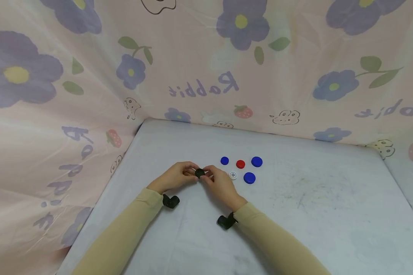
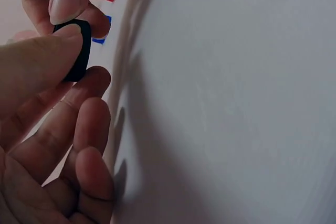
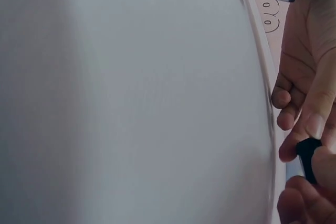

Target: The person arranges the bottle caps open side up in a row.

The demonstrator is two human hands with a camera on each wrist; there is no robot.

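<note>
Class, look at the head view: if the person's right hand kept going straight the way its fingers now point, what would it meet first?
The right hand points toward the left hand, and both pinch the small black cap between them. So it meets that cap at once, then the left hand's fingertips. Depth looks shared, though not certain.

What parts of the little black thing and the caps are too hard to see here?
- Black cap: head view, mostly covered by the left hand and right hand.
- Black cap, wrist views: only its edge shows between fingers.
- White cap: head view, its marking is too small.
- Blue caps: left wrist view, hidden behind fingers.
</note>
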